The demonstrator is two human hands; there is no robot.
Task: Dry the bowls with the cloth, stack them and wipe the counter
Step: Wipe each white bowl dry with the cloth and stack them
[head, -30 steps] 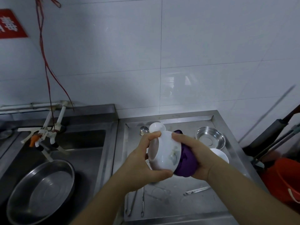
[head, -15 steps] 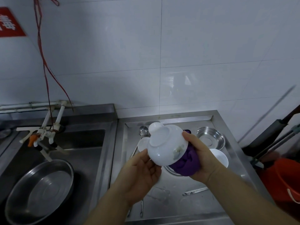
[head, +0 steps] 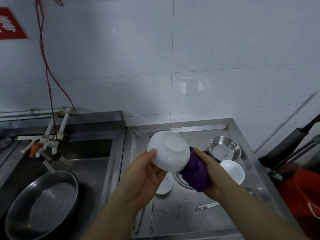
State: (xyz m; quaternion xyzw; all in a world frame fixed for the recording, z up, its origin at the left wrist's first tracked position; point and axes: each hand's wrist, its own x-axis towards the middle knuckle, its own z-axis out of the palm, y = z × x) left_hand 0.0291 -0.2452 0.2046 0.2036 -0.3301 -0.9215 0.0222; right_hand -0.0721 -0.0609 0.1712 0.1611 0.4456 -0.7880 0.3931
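A white bowl [head: 168, 150] is held above the steel counter [head: 190, 220] with its base turned toward me. My left hand [head: 142, 177] supports it from below, thumb on the rim. My right hand [head: 207, 172] presses a bunched purple cloth [head: 195, 175] against the bowl's lower right side. On the counter lie a white bowl [head: 232, 171] at the right, a small white dish [head: 165, 185] under my left hand, a steel bowl [head: 225, 150] at the back right, and another steel bowl [head: 183, 181] partly hidden under the cloth.
A sink [head: 72, 163] to the left holds a large steel basin [head: 41, 205] under white taps [head: 46, 146]. Tongs [head: 151, 217] and a small metal utensil [head: 207, 206] lie at the counter's front. An orange bucket [head: 304, 193] and mop handles stand at the right.
The bowl has been turned so that its base faces me more squarely. My left hand has come up to grip it at the rim, and the cloth has slid to its lower right side.
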